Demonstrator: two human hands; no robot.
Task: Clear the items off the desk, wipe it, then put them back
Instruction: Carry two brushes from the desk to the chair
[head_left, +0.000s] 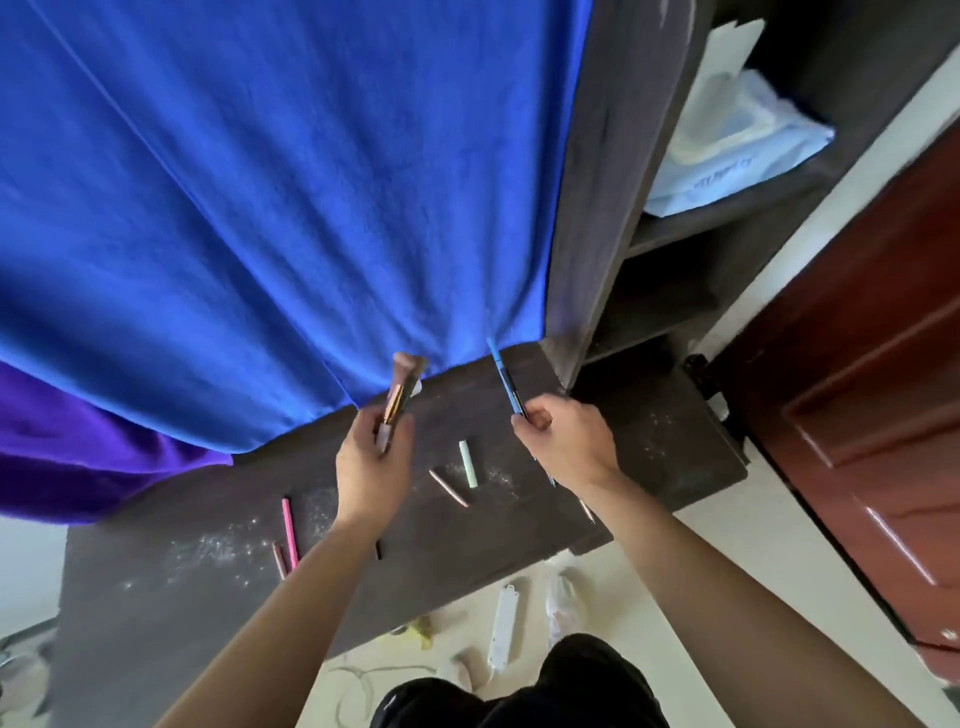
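A dark wooden desk (519, 530) dusted with white specks runs across the middle of the view. My left hand (371, 467) grips a makeup brush (402, 387) with a rose-gold ferrule, bristles pointing away. My right hand (563, 439) pinches a blue pen (504, 376), held above the desk's far edge. On the desk lie a pale green stick (468, 464), a rose-gold pencil (448, 488), a pink pencil (289, 532) and a brownish pencil (279, 560). Another thin pen (586, 510) lies under my right forearm.
A blue cloth (285, 208) hangs behind the desk, with purple cloth (78, 457) at the left. Dark shelves (691, 234) at the right hold pale blue plastic bags (737, 145). A reddish door (857, 415) stands at the right. A white power strip (501, 629) lies on the floor.
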